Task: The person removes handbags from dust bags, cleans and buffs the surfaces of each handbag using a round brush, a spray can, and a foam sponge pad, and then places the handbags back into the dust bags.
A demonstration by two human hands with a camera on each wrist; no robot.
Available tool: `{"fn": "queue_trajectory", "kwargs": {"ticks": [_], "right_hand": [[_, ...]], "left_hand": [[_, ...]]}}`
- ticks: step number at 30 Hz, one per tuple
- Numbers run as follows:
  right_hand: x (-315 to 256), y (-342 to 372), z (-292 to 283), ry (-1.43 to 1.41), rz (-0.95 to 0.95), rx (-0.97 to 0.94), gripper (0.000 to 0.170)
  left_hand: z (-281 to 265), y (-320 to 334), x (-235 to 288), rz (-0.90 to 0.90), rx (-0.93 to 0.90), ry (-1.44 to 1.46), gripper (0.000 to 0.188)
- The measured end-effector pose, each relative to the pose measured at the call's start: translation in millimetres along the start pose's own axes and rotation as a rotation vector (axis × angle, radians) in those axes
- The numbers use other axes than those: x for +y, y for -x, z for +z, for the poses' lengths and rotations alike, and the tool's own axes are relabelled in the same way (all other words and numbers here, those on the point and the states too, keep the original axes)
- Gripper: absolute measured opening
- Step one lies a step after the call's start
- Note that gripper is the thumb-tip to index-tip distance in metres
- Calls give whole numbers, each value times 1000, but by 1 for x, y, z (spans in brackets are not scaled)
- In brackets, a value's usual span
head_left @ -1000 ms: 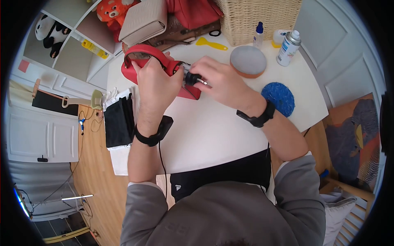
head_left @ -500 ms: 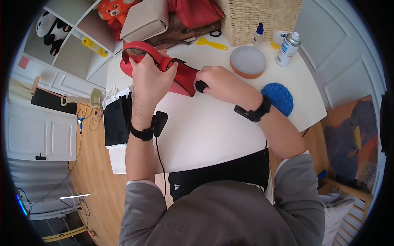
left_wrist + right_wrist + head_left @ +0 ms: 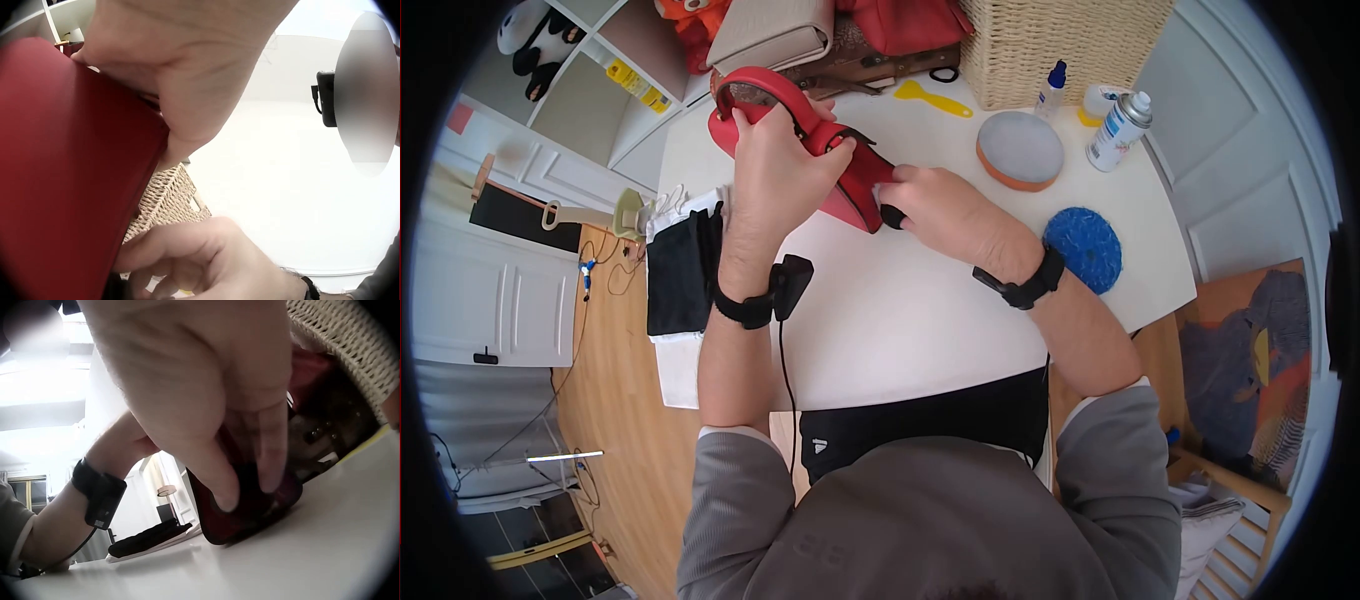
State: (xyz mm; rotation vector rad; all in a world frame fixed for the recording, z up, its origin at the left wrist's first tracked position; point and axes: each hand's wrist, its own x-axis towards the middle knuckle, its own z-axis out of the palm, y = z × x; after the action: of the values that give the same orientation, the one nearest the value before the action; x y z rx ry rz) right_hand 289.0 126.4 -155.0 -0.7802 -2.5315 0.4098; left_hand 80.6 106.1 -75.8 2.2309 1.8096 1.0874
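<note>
Red bag [image 3: 860, 187] gripped by left hand [image 3: 782, 172]

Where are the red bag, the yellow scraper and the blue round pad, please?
Red bag [image 3: 860, 192], head view, on its body.
Yellow scraper [image 3: 943, 102], head view, on its handle.
Blue pad [image 3: 1084, 250], head view, near its middle.

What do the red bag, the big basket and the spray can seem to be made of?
The red bag: leather or faux leather, smooth with a soft sheen; which one, I can't tell.
The basket: natural or imitation fibre, matt, by its pale weave.
The spray can: probably metal, glossy, given its silvery top.
</note>
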Motion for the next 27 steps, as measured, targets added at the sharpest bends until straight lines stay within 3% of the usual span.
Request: {"fn": "queue_trajectory", "kwargs": {"ticks": [3, 5, 6, 8, 9, 14, 17, 18, 19, 21, 23, 24, 27], "right_hand": [[-3, 5, -15, -28, -8, 6, 31], [-14, 3, -28, -467, 136, 187, 31], [-12, 1, -24, -467, 131, 178, 31], [-5, -4, -11, -380, -71, 376, 33], [-3, -3, -6, -377, -73, 376, 33], [2, 0, 0, -129, 16, -116, 35], [3, 6, -10, -141, -39, -84, 33], [2, 10, -19, -119, -46, -86, 33], [-1, 12, -34, -181, 32, -47, 31], [-4, 11, -53, -217, 87, -15, 30], [-4, 10, -64, -216, 460, 284, 24], [12, 11, -58, -177, 455, 376, 24], [22, 5, -52, -61, 472, 393, 24]], "left_hand": [[-2, 0, -1, -18, -30, 2, 31], [1, 1, -2, 13, -7, -4, 33], [1, 2, -2, 4, -1, -4, 33], [1, 1, 1, 4, -2, -37, 32], [3, 1, 2, 5, 1, -37, 32], [7, 0, 1, 29, 22, -81, 29], [8, 0, 3, 39, 30, -78, 30], [15, 1, -1, 143, 125, -78, 28], [22, 0, -7, 250, 231, -79, 25], [24, 2, -2, 200, 195, -181, 38], [29, 4, 5, 162, 212, -211, 47], [32, 5, 9, 157, 242, -205, 47], [33, 8, 18, 131, 239, -258, 56]]}}
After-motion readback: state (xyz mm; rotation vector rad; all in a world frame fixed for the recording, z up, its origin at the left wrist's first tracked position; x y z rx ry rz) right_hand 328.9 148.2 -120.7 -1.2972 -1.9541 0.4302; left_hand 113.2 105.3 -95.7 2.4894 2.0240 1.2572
